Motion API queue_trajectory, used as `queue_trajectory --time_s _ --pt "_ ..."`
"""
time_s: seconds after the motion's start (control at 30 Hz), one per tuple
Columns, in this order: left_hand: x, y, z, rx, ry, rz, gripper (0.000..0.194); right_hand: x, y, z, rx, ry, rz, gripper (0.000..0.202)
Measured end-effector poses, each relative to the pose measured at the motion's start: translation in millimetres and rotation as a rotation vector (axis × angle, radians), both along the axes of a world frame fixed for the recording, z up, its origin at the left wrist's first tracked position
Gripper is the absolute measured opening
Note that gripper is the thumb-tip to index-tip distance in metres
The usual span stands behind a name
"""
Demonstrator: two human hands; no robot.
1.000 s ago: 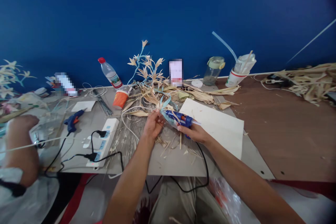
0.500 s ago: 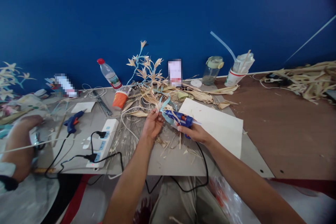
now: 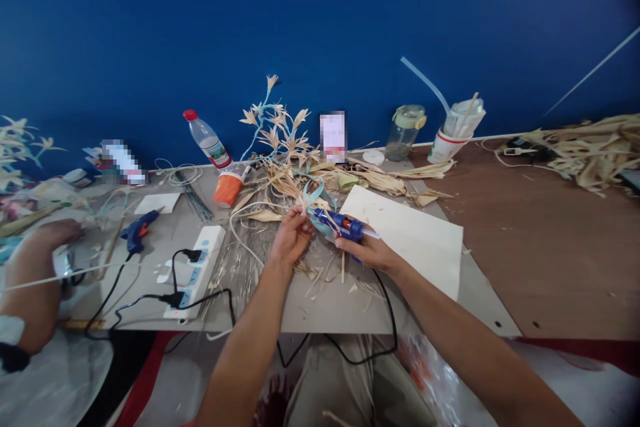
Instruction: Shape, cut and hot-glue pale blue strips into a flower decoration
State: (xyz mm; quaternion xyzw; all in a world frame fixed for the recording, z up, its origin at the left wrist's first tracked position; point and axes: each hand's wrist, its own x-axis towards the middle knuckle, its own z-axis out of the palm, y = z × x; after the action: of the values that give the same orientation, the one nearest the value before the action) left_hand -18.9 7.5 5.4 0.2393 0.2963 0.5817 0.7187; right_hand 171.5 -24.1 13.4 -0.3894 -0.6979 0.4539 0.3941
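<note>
My left hand (image 3: 294, 235) is closed in a pinch on a small husk flower (image 3: 311, 197) with pale blue and cream petals. In my right hand (image 3: 367, 250) is a blue hot glue gun (image 3: 345, 223), its nozzle pointing left and reaching the flower beside my left fingertips. A clear glue stick (image 3: 373, 234) sticks out of the gun's back end. Behind my hands stands a branch of cream husk flowers (image 3: 273, 137) on blue stems, above a heap of dry corn husks (image 3: 380, 178). Whether the nozzle touches the petals is hard to make out.
A white board (image 3: 415, 240) lies to the right. On the left are a power strip (image 3: 203, 267), another glue gun (image 3: 137, 233) and a co-worker's arm (image 3: 37, 273). A bottle (image 3: 209, 142), an orange cup (image 3: 229, 189), a phone (image 3: 333, 137) and a jar (image 3: 404, 133) stand behind.
The glue gun has shifted slightly left and tilted a little in my right hand. My left hand keeps its pinch on the flower, whose blue petals have turned slightly.
</note>
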Motion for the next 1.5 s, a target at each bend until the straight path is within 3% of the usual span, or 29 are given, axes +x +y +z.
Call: queue_trajectory --time_s 0.73,1.5 --pt "1.2 -0.1 1.3 -0.04 0.046 0.085 0.025 -1.4 0.2 5.1 0.015 -0.035 -0.026 0.027" --pt "4.6 -0.5 -0.4 -0.043 0.047 0.058 0.026 -5.7 -0.1 7.5 0.057 -0.078 -0.007 0.022"
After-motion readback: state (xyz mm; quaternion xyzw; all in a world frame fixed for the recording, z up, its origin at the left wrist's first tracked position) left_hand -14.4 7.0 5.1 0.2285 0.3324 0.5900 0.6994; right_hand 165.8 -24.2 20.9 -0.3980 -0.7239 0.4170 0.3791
